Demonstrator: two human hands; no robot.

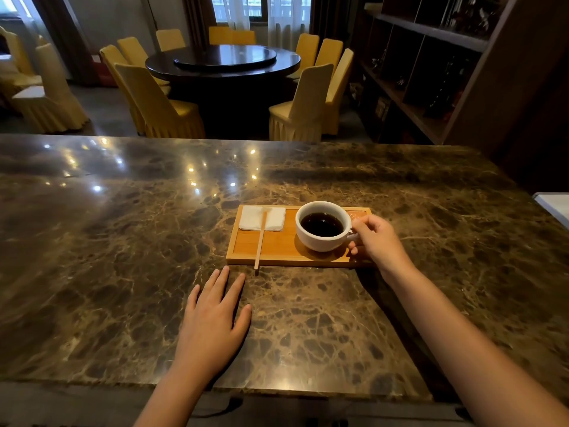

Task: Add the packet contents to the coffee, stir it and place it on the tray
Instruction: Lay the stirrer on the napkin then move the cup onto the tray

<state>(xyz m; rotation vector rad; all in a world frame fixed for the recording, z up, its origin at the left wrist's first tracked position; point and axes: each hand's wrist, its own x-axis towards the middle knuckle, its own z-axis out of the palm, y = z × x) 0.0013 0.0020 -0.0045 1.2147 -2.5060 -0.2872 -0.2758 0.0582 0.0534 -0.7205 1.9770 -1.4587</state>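
Grip: right hand (374, 238) pinches the handle of the cup (323, 226), which sits on the tray (277, 251), right end. Left hand (215, 315) flat, empty, on the near surface (123, 257). Risk: coffee (nearly brimful) slopping if jerked; stirrer (261, 241) overhanging the near rim, easily knocked.

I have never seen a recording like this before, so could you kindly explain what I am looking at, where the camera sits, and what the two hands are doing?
There is no machine here: a person wears one wide-angle camera on the head, looking forward and down at their own bare hands. They stand at a dark marble counter. On it lies a wooden tray holding a folded white napkin, a wooden stir stick resting across the napkin and poking over the tray's near edge, and a white cup of black coffee. The right hand grips the cup's handle. The left hand lies flat and open on the counter, holding nothing. Behind are a round dining table and yellow-covered chairs.
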